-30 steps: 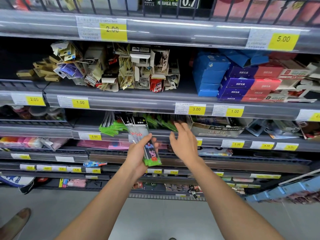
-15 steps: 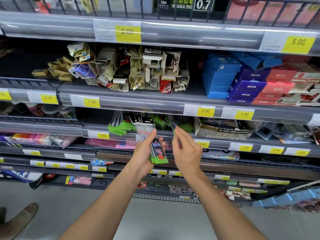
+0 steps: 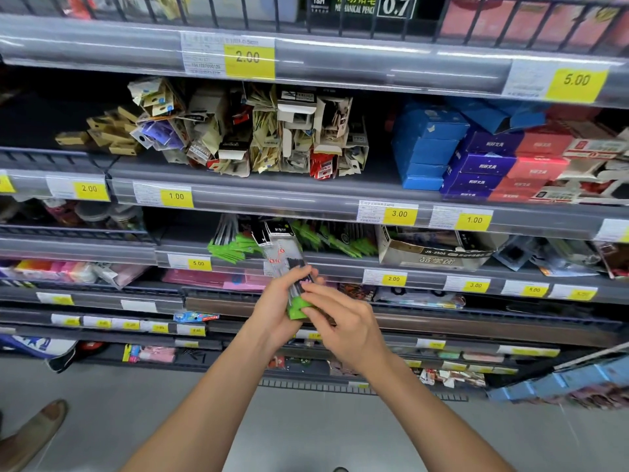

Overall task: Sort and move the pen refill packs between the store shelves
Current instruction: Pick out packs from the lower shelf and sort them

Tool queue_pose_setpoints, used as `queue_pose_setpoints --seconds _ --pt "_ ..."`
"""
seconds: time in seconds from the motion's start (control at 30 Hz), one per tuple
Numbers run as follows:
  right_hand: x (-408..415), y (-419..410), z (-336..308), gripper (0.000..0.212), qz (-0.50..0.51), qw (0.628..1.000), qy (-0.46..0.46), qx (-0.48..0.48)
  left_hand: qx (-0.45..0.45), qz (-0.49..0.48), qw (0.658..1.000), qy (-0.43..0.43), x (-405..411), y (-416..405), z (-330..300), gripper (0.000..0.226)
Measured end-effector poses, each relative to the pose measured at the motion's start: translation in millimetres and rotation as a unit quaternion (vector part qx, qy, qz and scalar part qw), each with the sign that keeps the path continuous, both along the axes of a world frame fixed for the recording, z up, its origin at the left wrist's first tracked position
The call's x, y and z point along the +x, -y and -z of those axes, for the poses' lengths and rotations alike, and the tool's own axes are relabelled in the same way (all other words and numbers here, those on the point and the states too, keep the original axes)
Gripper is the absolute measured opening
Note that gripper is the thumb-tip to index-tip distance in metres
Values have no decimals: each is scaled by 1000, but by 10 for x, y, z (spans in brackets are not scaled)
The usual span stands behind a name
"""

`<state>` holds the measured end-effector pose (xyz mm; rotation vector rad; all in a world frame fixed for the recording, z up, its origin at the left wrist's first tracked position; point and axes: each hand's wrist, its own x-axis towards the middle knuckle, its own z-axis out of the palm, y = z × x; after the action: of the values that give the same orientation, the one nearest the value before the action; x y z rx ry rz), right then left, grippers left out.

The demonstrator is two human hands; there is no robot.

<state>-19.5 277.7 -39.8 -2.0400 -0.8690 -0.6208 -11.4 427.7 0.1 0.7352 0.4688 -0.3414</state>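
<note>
My left hand (image 3: 277, 311) grips a small stack of clear pen refill packs (image 3: 284, 255) with black tops and green bottoms, held upright in front of the third shelf. My right hand (image 3: 343, 323) presses its fingertips against the green lower end of the same stack, adding a pack or squaring it; which one I cannot tell. More packs of the same kind (image 3: 326, 240) lie loosely piled on the shelf right behind the hands, green ends pointing outward.
A torn cardboard box (image 3: 432, 253) stands right of the refill pile. The shelf above holds jumbled card packs (image 3: 258, 137) and stacked blue, purple and red boxes (image 3: 476, 155). Price-tag rails edge every shelf. A shoe (image 3: 30, 434) shows on the floor at lower left.
My right hand drew back from the shelf pile and came down onto the stack in my left hand. The left hand stayed roughly where it was with its packs.
</note>
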Motion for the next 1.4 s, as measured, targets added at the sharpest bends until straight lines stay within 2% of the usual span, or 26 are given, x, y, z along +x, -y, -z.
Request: queue_pose_setpoints --seconds 0.07,0.13,0.2,0.3,0.37,0.47,0.63,0.73,0.87,1.03,1.2,1.33,1.4 --pt "86 47 0 21 22 999 -21 35 35 -11 999 6 -9 -35 38 8" --pt "264 147 2 24 117 988 -82 64 56 -31 998 6 -15 -106 66 7" --pt "502 247 -6 34 222 955 -199 6 67 -38 997 1 -38 -192 99 7" --pt "830 280 3 50 272 901 -313 -127 60 -30 998 4 -68 -273 147 8" --pt "1002 229 -7 45 278 880 -349 -163 52 -25 998 10 -66 -281 172 17" --pt "1148 147 -10 33 300 859 -386 -154 49 -25 998 18 -60 -279 185 22" --pt "1033 118 35 35 372 870 -279 -164 50 -29 998 18 -50 -283 178 26" --pt "983 178 86 31 379 887 -229 -130 53 -30 998 7 -46 -269 172 20" --pt "948 238 82 29 367 909 -184 -67 61 -26 998 2 -26 -213 153 8" --pt "932 232 51 34 335 927 -151 -77 64 -24 998 -4 4 -96 117 10" --pt "867 297 6 18 322 940 -101 -54 63 -28 998 -8 19 -38 96 7" --pt "716 299 -177 12 358 932 -54 6 72 -31 997 5 28 -1 80 22" --pt "520 214 -252 11 319 946 -14 53 73 -42 996 13 45 27 80 39"
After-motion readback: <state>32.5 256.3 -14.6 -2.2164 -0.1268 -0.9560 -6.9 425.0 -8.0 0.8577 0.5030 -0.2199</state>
